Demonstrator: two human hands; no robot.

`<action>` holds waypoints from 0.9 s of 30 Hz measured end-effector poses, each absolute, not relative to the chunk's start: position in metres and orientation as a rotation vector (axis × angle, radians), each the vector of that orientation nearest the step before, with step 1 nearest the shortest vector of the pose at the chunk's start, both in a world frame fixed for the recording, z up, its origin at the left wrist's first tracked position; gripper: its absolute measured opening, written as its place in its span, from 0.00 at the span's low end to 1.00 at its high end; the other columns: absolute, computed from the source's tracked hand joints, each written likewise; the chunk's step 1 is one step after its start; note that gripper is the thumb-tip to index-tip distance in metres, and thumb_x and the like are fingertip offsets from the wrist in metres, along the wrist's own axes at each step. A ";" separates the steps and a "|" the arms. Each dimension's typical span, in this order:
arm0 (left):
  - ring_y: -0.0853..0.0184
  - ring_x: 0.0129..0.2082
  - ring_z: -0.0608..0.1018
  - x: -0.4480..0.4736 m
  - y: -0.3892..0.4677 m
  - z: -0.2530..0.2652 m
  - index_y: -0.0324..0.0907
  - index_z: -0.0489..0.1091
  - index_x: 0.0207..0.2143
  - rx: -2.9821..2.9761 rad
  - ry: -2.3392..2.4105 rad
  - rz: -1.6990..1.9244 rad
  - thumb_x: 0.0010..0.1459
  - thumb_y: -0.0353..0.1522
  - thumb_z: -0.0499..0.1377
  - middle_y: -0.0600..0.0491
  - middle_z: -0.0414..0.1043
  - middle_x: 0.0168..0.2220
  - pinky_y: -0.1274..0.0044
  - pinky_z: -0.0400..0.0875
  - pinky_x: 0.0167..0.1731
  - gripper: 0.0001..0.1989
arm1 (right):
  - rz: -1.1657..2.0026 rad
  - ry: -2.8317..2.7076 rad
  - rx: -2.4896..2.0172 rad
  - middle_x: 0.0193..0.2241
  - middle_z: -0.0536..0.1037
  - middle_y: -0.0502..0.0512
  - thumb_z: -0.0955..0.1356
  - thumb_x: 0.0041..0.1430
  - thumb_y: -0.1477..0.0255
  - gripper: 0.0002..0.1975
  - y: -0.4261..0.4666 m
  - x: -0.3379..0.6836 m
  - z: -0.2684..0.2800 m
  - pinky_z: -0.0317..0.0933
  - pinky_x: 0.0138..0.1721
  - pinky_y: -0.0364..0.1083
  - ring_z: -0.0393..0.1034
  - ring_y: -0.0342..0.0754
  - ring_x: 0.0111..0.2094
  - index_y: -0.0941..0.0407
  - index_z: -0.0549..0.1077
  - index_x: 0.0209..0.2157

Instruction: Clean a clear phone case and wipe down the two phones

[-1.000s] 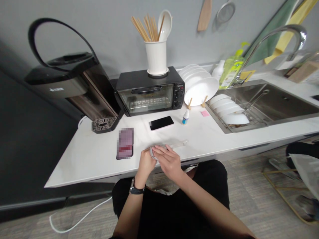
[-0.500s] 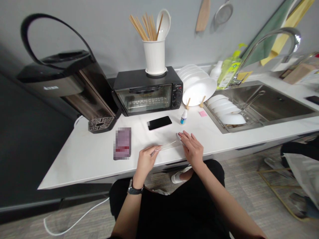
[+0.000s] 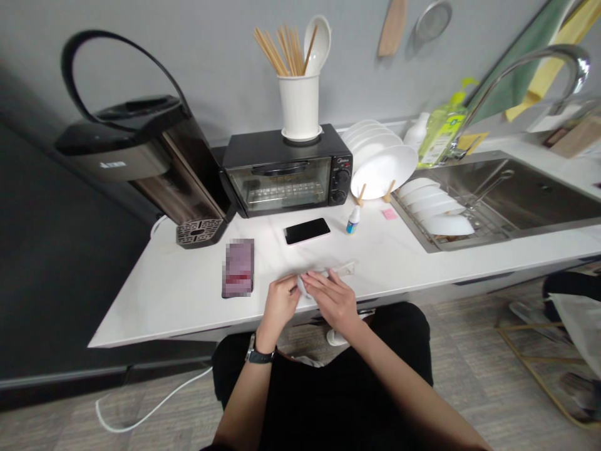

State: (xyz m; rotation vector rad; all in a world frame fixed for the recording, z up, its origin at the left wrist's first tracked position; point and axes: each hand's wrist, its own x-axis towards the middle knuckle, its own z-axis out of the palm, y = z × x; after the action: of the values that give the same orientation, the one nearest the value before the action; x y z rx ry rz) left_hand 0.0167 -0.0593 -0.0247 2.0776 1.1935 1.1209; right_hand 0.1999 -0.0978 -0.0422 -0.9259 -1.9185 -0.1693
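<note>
Both hands meet low over the white counter [image 3: 178, 300], near its front edge. My left hand [image 3: 280, 304] is closed, its fingers pinching a thin, pale, see-through item [image 3: 347, 269] whose far part sticks out to the right beyond my right hand. Its kind is blurred. My right hand [image 3: 334, 299] lies over it with fingers bent, pressing a small white piece like a cloth or tissue [image 3: 304, 288] against it beside my left fingertips. Behind the hands are a black phone [image 3: 307, 231] and a small white-and-blue bottle [image 3: 353, 222].
A blurred-out purple packet [image 3: 238, 268] lies left of my hands. Behind stand a black water dispenser [image 3: 154, 163], a toaster oven [image 3: 286, 172] bearing a chopstick holder [image 3: 300, 106], and racked plates [image 3: 382, 169]. To the right is the sink [image 3: 530, 188] with bowls [image 3: 446, 224].
My right hand has slid left with the white piece, from the item's right part to my left fingertips. The view has shifted slightly.
</note>
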 end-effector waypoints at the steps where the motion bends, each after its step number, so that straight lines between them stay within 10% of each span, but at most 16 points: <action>1: 0.64 0.29 0.84 0.018 -0.059 -0.024 0.43 0.80 0.29 2.069 1.193 1.117 0.64 0.26 0.59 0.50 0.84 0.29 0.76 0.78 0.34 0.12 | -0.165 -1.900 -0.939 0.59 0.83 0.51 0.65 0.71 0.83 0.32 -0.096 0.213 -0.043 0.65 0.73 0.57 0.79 0.53 0.61 0.41 0.71 0.69; 11: 0.59 0.38 0.88 0.022 -0.060 -0.024 0.45 0.85 0.41 2.028 1.193 1.103 0.67 0.32 0.63 0.47 0.89 0.41 0.71 0.83 0.41 0.09 | -0.220 -1.728 -1.144 0.58 0.83 0.55 0.65 0.70 0.83 0.34 -0.085 0.255 -0.040 0.72 0.66 0.68 0.77 0.62 0.63 0.42 0.69 0.71; 22: 0.66 0.25 0.80 0.014 -0.059 -0.024 0.42 0.74 0.23 2.079 1.205 1.070 0.59 0.23 0.58 0.52 0.80 0.25 0.77 0.73 0.30 0.13 | -0.065 -1.921 -0.960 0.57 0.84 0.47 0.67 0.70 0.82 0.33 -0.099 0.185 -0.040 0.74 0.66 0.58 0.82 0.55 0.58 0.35 0.72 0.68; 27: 0.60 0.37 0.87 0.018 -0.060 -0.022 0.43 0.84 0.39 2.052 1.174 1.063 0.69 0.31 0.60 0.47 0.88 0.39 0.71 0.80 0.40 0.10 | -0.125 -1.819 -1.017 0.57 0.84 0.52 0.66 0.69 0.84 0.38 -0.089 0.246 -0.041 0.69 0.70 0.62 0.81 0.58 0.58 0.36 0.66 0.73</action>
State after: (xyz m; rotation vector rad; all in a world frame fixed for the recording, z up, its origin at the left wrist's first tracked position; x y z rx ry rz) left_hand 0.0181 -0.0600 -0.0224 2.0523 1.1739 1.0631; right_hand 0.2456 -0.0888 -0.0414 -1.0170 -1.8185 -0.1248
